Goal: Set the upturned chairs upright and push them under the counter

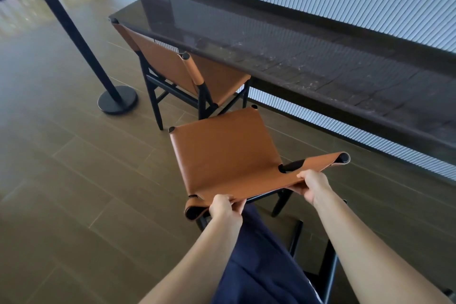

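1. Both hands are gripping the near chair [222, 155] by the top edge of its leather back. The left hand [225, 206] and right hand [313, 186] are each pinching the leather with curled fingers.
2. The chair is standing upright just ahead of the hands, and its seat is not yet reaching under the table [296, 57] beyond them.
3. The soft leather is likely giving a loose hold, so a hard push risks twisting the chair instead of steering it.
4. Ahead and left of the left hand, a second chair [172, 61] is sitting close, and a skewed push could be knocking its rear legs.
5. Below the right hand, a black frame [330, 266], possibly another chair, is crowding the person's trouser leg [259, 266]. A stanchion [74, 32] is standing well off to the left.
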Motion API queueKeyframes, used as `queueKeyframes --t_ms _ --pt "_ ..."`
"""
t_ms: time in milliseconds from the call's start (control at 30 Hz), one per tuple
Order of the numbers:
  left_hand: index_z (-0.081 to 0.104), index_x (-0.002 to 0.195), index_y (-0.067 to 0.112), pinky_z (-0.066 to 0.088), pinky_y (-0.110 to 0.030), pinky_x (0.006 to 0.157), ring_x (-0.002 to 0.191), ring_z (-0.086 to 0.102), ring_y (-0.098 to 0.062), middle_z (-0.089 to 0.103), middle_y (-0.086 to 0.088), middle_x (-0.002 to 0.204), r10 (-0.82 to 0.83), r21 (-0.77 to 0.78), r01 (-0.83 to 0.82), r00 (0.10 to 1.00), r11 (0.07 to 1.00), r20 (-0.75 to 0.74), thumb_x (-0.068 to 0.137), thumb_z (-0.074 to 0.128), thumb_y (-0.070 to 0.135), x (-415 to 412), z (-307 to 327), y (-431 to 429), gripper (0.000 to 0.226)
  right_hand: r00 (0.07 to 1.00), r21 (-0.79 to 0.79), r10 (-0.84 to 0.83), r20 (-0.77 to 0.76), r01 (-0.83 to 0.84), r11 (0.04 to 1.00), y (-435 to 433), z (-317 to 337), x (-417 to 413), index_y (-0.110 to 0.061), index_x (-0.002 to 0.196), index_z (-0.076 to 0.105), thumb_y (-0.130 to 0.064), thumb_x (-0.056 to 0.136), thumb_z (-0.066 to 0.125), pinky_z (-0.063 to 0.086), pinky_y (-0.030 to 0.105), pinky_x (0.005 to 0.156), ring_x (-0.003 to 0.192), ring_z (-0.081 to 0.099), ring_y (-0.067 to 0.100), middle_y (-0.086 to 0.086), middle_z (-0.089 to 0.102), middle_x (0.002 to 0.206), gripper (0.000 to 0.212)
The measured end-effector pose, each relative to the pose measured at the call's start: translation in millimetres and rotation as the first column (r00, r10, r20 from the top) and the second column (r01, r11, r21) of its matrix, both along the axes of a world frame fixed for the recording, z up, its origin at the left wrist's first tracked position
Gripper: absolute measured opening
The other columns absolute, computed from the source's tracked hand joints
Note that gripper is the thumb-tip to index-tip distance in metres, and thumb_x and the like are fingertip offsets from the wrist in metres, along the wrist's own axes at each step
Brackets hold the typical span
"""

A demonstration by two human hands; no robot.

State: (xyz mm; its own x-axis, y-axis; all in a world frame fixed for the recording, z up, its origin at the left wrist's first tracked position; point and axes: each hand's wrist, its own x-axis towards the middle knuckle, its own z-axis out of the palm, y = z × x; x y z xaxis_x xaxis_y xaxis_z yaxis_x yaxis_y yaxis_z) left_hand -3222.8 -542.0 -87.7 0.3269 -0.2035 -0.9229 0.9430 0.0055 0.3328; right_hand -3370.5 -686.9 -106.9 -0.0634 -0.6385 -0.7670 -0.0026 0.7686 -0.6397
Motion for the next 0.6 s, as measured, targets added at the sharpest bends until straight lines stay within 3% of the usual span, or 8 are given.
queueKeyframes --t_ms 133,267,367,433,600 --pt "0.052 0.109 -0.002 0.052 -0.047 0.086 0.075 0.056 -0.034 0.056 -0.019 0.087 -0.013 -0.017 0.013 1.000 1.000 0.002 0.090 0.036 -0.017 1.7 2.2 7.6 0.029 1.000 -0.020 -0.025 -0.008 0.025 0.999 10.0 1.5 -2.9 -0.002 0.112 0.048 0.014 0.090 0.041 0.054 0.048 0.054 0.085 0.062 0.036 0.023 0.058 0.113 0.028" --pt "0.053 0.101 -0.003 0.050 -0.051 0.093 0.076 0.056 -0.035 0.057 -0.019 0.086 -0.045 -0.019 0.045 0.999 0.999 0.021 0.090 0.034 -0.019 18.2 3.3 18.7 0.027 0.999 -0.027 -0.021 0.036 0.022 0.999 28.4 3.2 -0.7 0.002 0.102 0.052 0.015 0.090 0.045 0.056 0.044 0.053 0.089 0.063 0.039 0.026 0.060 0.112 0.019" --pt "0.051 0.102 -0.003 0.049 -0.053 0.086 0.075 0.053 -0.033 0.054 -0.018 0.085 -0.074 -0.021 0.076 0.995 0.997 0.068 0.090 0.032 -0.019 36.1 12.3 19.1 0.028 0.997 -0.056 -0.034 0.076 0.039 0.998 35.7 13.4 8.0 0.004 0.093 0.052 0.016 0.089 0.046 0.057 0.038 0.047 0.090 0.064 0.042 0.027 0.060 0.107 0.014" --pt "0.050 0.090 -0.004 0.046 -0.057 0.091 0.076 0.053 -0.033 0.052 -0.016 0.082 -0.116 -0.028 0.118 0.990 0.993 0.083 0.090 0.032 -0.019 46.9 22.7 15.3 0.023 0.993 -0.075 -0.059 0.105 0.067 0.995 36.3 22.4 13.1 0.005 0.091 0.050 0.017 0.089 0.046 0.058 0.040 0.047 0.089 0.065 0.044 0.027 0.059 0.102 0.013" --pt "0.047 0.082 -0.003 0.043 -0.056 0.100 0.109 0.050 -0.044 0.050 -0.018 0.088 -0.204 -0.050 0.208 0.975 0.977 0.084 0.092 0.034 -0.017 68.2 40.7 4.4 0.022 0.979 -0.094 -0.147 0.140 0.161 0.983 41.2 39.9 15.7 0.003 0.089 0.048 0.018 0.088 0.046 0.056 0.037 0.044 0.072 0.065 0.038 0.020 0.054 0.093 0.015"
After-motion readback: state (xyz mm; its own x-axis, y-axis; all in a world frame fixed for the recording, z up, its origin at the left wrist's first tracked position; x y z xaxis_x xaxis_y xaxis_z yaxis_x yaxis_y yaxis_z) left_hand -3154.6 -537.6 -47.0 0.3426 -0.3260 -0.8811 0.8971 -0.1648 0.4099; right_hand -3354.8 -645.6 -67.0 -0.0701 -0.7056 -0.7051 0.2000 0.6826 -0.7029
